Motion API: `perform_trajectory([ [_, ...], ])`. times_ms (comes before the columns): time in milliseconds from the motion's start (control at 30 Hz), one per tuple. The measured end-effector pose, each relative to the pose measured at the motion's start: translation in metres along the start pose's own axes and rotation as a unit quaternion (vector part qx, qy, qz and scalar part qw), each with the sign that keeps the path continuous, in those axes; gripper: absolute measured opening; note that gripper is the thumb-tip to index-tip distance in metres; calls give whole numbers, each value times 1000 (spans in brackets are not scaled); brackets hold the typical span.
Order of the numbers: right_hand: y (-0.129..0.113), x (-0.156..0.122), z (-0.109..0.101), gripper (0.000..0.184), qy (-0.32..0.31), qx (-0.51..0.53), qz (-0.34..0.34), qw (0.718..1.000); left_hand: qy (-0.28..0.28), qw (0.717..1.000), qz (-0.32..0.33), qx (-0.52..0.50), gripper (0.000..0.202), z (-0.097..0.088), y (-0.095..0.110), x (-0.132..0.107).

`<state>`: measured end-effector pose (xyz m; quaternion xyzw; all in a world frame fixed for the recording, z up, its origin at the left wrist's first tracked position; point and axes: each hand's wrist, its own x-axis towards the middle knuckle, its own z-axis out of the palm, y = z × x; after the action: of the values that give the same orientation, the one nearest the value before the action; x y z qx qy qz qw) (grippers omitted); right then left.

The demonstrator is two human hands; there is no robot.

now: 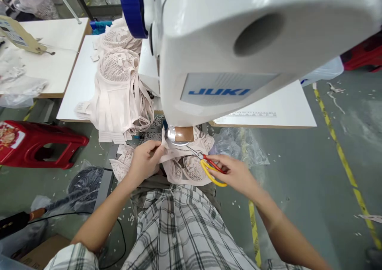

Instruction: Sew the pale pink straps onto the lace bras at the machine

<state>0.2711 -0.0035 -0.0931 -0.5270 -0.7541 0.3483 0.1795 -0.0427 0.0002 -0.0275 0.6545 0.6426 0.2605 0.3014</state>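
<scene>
My left hand [145, 160] pinches the edge of a pale pink lace bra [195, 168] at the front of the sewing machine [227, 63]. My right hand [234, 172] grips a pair of scissors [211, 169] with red and yellow handles. The scissor blades point up and left, over the fabric beside a shiny round plate under the machine head. The bra lies partly across my lap, with its lace cups facing up. The machine head hides the needle area from view.
A pile of pale pink bras [119, 83] lies on the white table left of the machine. A red stool [41, 144] stands at the far left. Plastic bags [241, 146] lie right of the machine, and thread scraps litter the floor.
</scene>
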Motion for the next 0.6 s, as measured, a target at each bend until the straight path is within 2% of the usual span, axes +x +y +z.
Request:
perform_trajectory([
  [67,14,14,-22,36,37,-50,20,998,34,994,43,94,34,-1,-2,0],
  [133,24,39,-46,37,111,-90,36,989,35,989,59,129,35,-4,0,2],
  [200,33,73,-77,38,166,-114,45,978,-10,991,74,110,33,-8,3,7],
  [300,40,117,-123,32,205,-126,26,970,-123,990,51,46,37,-14,4,21],
  [367,36,126,-135,28,225,-123,10,967,-174,983,48,27,37,-18,2,28],
  [433,21,119,-124,28,240,-111,-7,964,-155,982,76,81,31,-18,1,30],
  [500,2,99,-93,25,207,-71,-46,975,-80,967,158,180,27,-12,4,26],
  [533,-9,87,-74,24,154,-33,-82,984,-43,952,208,220,27,-6,8,22],
  [567,-18,74,-55,27,73,24,-130,989,-15,935,254,247,29,1,13,16],
  [600,-27,61,-37,33,2,70,-167,983,-3,922,289,257,31,8,20,10],
])
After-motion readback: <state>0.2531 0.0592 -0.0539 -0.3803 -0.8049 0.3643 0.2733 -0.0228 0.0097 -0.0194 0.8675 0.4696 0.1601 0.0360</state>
